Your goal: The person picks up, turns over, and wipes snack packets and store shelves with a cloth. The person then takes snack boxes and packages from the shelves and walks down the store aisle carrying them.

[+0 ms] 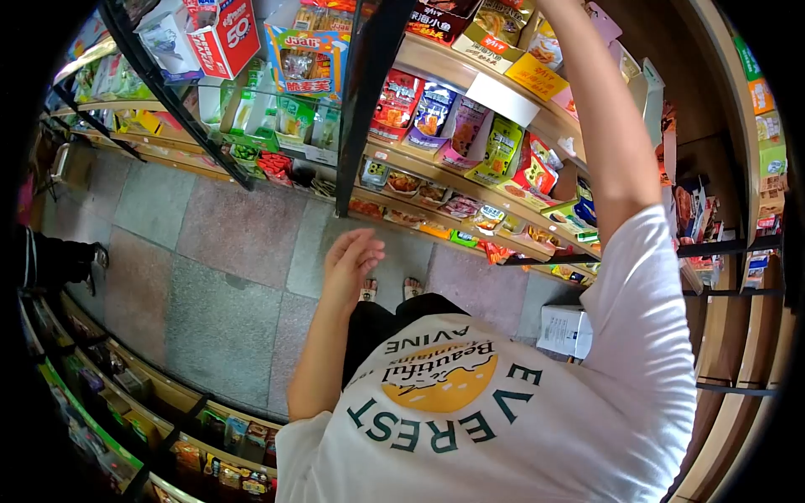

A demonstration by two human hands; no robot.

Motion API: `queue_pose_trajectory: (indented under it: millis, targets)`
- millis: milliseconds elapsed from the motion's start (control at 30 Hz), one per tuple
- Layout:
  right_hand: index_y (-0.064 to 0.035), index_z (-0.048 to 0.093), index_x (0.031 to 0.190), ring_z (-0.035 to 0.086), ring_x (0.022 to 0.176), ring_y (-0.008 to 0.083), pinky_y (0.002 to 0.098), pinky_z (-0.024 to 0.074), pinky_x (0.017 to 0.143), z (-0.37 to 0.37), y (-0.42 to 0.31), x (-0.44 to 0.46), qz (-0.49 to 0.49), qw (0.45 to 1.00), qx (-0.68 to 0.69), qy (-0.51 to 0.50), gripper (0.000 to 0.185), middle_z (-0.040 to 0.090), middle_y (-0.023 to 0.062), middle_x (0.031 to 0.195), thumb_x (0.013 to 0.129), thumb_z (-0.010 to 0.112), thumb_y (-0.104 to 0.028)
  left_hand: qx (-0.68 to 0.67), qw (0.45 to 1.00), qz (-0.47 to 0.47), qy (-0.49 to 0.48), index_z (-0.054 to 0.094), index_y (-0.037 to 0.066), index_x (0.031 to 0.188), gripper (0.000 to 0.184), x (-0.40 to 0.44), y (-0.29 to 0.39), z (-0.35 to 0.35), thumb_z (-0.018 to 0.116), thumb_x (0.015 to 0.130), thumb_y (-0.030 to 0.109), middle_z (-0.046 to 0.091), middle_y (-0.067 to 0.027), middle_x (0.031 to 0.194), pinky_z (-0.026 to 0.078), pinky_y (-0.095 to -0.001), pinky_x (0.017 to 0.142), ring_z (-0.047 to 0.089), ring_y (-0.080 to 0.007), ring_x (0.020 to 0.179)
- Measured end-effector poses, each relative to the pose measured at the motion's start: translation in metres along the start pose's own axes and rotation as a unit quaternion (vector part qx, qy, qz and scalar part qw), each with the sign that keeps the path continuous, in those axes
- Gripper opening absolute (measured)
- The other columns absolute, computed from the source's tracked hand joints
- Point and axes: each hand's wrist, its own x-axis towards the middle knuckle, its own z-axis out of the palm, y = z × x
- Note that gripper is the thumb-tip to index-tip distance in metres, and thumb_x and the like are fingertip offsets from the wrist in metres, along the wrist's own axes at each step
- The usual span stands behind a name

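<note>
Here, closest in, a lettered white T-shirt (pixel 520 444) fills the 5 to 6 o'clock side, and from its sleeve the right forearm (pixel 608 109) stretches toward 12 to 1 o'clock. The right hand lies past the top edge, so I cannot tell whether its fingers are apart, together or clamped on anything. The left hand (pixel 352 261) hangs near the middle, over the floor tiles (pixel 222 318), fingers loosely bent, nothing visible in them.

Farther out, a yellow-fronted snack box (pixel 537 77) sits on the upper shelf (pixel 436 63), between 1 and 2 o'clock from the left hand, its front panel's long axis running 10 to 4 o'clock. The right arm is clearly nearer: the box lies 6 to 7 o'clock from where that wrist leaves view. Well off at 9 o'clock shows another person's dark-clad leg (pixel 54 260).
</note>
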Motion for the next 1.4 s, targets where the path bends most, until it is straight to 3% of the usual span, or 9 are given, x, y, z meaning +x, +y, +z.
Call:
queue_pose_trajectory:
  millis: [33,100,200,333,433,833,1000,1133,1400]
  targets:
    - [-0.0004,0.044,0.115,0.054,0.090,0.0302,0.0360,0.0454,0.074,-0.020,-0.006,-0.007,-0.045,0.995,0.075,0.043,0.049,0.050,0.0203,0.108,0.078,0.057,-0.029,-0.009,1.000,0.002,0.022,0.050,0.001,0.100,0.021,-0.003,0.000,-0.004,0.049,0.084,0.015,0.059,-0.0085,0.083,0.043,-0.0216,0.063,0.056,-0.0136,0.071]
    - [-0.0053,0.061,0.081,0.055,0.056,0.0102,0.0256,0.0436,0.050,-0.053,-0.040,-0.053,0.057,0.986,0.153,-0.045,0.014,0.057,0.0022,0.068,0.077,0.058,-0.018,-0.020,0.999,0.007,0.042,0.052,0.002,0.098,0.020,-0.005,0.002,-0.010,0.050,0.084,0.015,0.059,-0.0072,0.082,0.042,-0.0202,0.062,0.056,-0.0124,0.070]
    - [-0.0051,0.061,0.086,0.059,0.079,0.0212,0.0300,0.0463,0.067,-0.035,-0.109,-0.147,0.065,0.803,0.440,-0.397,0.017,0.060,0.0112,0.086,0.071,0.062,-0.012,-0.030,0.997,0.016,0.062,0.052,0.002,0.098,0.019,-0.004,0.008,-0.017,0.050,0.084,0.015,0.059,-0.0068,0.081,0.042,-0.0202,0.063,0.056,-0.0118,0.070]
    - [0.0001,0.055,0.099,0.052,0.095,0.0318,0.0422,0.0417,0.080,0.091,-0.101,-0.216,0.216,0.923,0.167,-0.272,0.026,0.052,0.0224,0.103,0.076,0.051,-0.010,0.008,0.996,0.033,0.084,0.052,0.004,0.097,0.021,-0.011,0.012,-0.023,0.051,0.082,0.018,0.059,-0.0064,0.082,0.043,-0.0236,0.067,0.056,-0.0134,0.073]
    - [0.0039,0.044,0.110,0.048,0.098,0.0355,0.0394,0.0383,0.085,0.119,-0.089,-0.193,0.285,0.848,0.163,-0.417,0.043,0.049,0.0246,0.105,0.073,0.057,-0.016,0.002,0.992,0.041,0.115,0.052,0.004,0.097,0.020,-0.018,0.013,-0.034,0.050,0.082,0.016,0.059,-0.0066,0.081,0.043,-0.0237,0.067,0.056,-0.0136,0.073]
    - [-0.0051,0.056,0.097,0.051,0.094,0.0307,0.0388,0.0422,0.078,0.137,-0.076,-0.216,0.169,0.945,0.063,-0.272,0.031,0.054,0.0169,0.099,0.070,0.063,-0.020,-0.031,0.993,0.045,0.109,0.052,0.002,0.097,0.020,-0.014,0.012,-0.034,0.050,0.083,0.017,0.059,-0.0067,0.081,0.043,-0.0227,0.066,0.056,-0.0132,0.072]
    - [-0.0008,0.044,0.117,0.049,0.098,0.0219,0.0273,0.0395,0.084,0.107,-0.059,-0.207,0.448,0.755,0.381,-0.291,0.046,0.051,0.0147,0.112,0.077,0.059,-0.018,-0.017,0.994,0.050,0.090,0.053,0.002,0.095,0.018,-0.009,0.018,-0.032,0.050,0.084,0.017,0.059,-0.0067,0.080,0.044,-0.0227,0.065,0.056,-0.0125,0.071]
    - [-0.0052,0.053,0.098,0.048,0.097,0.0200,0.0310,0.0429,0.080,0.075,-0.034,-0.250,0.569,0.449,0.682,-0.102,0.019,0.054,0.0104,0.098,0.079,0.053,-0.008,0.008,0.996,0.034,0.083,0.050,0.002,0.100,0.025,0.002,0.015,-0.022,0.049,0.084,0.020,0.059,-0.0078,0.084,0.043,-0.0254,0.070,0.055,-0.0147,0.075]
    - [-0.0098,0.042,0.072,0.043,0.064,0.0175,0.0272,0.0417,0.057,-0.006,-0.082,-0.280,0.446,0.066,0.889,-0.074,0.011,0.041,0.0050,0.068,0.080,0.045,-0.018,0.054,0.992,-0.052,-0.102,0.050,-0.001,0.104,0.030,0.032,0.006,0.051,0.047,0.084,0.022,0.059,-0.0107,0.089,0.043,-0.0270,0.074,0.056,-0.0174,0.080]
